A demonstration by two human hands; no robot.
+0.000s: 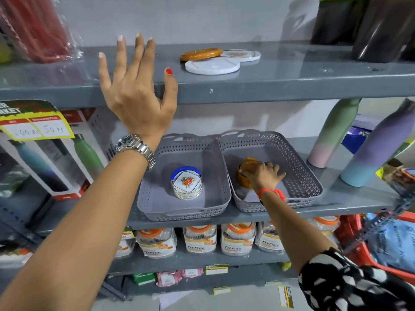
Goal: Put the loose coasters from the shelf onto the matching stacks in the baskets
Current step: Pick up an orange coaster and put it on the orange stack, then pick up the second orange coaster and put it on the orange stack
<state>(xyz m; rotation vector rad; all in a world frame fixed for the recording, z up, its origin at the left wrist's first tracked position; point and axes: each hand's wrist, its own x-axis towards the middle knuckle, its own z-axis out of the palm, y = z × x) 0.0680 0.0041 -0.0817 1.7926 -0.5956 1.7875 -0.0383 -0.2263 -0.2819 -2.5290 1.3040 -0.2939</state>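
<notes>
Three loose coasters lie on the upper grey shelf (292, 70): an orange coaster (201, 54), a white coaster (212, 66) in front of it, and a white floral coaster (241, 55) behind. Below stand two grey perforated baskets. The left basket (157, 205) holds a stack of white floral coasters (186, 182). In the right basket (307, 176) my right hand (263, 173) rests on the stack of orange coasters (243, 173), its fingers curled over the top coaster. My left hand (134, 86) is raised with fingers spread at the upper shelf's front edge, left of the loose coasters, holding nothing.
Pastel bottles (332, 133) stand right of the baskets, dark bottles (377, 28) on the upper shelf's right end. Red wrapped goods (33, 28) sit upper left, boxed bottles (56, 158) with a price tag at left. Plastic jars (238, 239) line the lower shelf.
</notes>
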